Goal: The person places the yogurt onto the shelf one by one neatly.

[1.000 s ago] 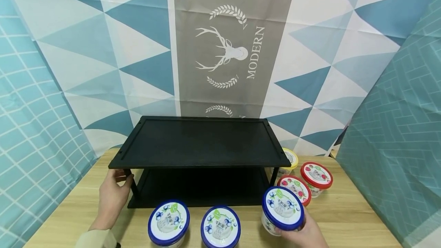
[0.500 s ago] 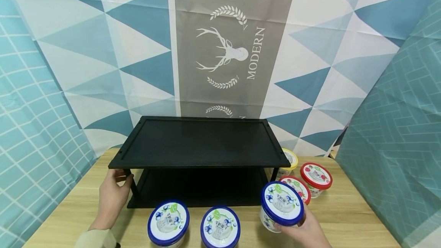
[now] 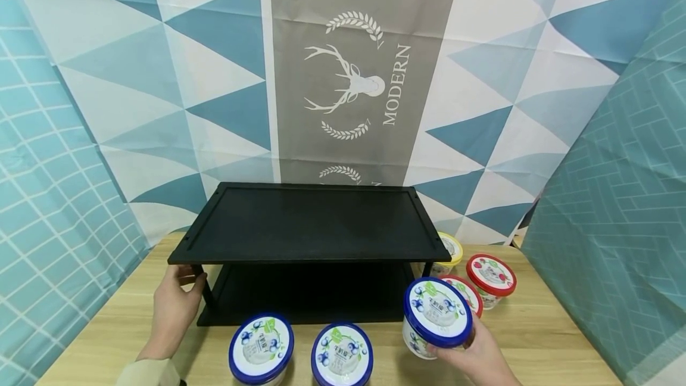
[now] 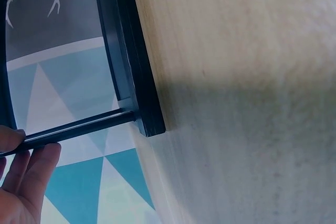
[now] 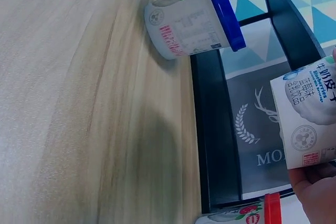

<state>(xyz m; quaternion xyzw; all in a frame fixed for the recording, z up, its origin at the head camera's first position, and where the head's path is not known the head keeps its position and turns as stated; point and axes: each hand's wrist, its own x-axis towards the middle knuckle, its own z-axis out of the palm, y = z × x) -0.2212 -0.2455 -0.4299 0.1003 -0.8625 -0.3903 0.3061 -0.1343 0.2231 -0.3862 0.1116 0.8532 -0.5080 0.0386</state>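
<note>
A black two-tier shelf (image 3: pixel 316 222) stands on the table. My left hand (image 3: pixel 175 308) pinches its front left post (image 4: pixel 79 128) between thumb and fingers. My right hand (image 3: pixel 479 350) grips a blue-lidded blueberry tub (image 3: pixel 437 312) by its side, thumb and fingers round the wall. In the right wrist view this tub (image 5: pixel 310 116) is off the table, in front of the shelf's right end. Two more blue-lidded tubs, a left one (image 3: pixel 261 347) and a middle one (image 3: pixel 342 353), stand on the table before the shelf.
To the right of the shelf stand two red-lidded tubs, a farther one (image 3: pixel 490 276) and a nearer one (image 3: pixel 466 292) partly hidden by the held tub. Behind them is a yellow-lidded tub (image 3: pixel 450 250). Patterned cloths (image 3: pixel 364 76) hang behind the wooden table (image 3: pixel 546 338) and at its sides.
The right hand has raised the held blueberry tub slightly and brought it a little toward the shelf and left. The left hand keeps its place on the post.
</note>
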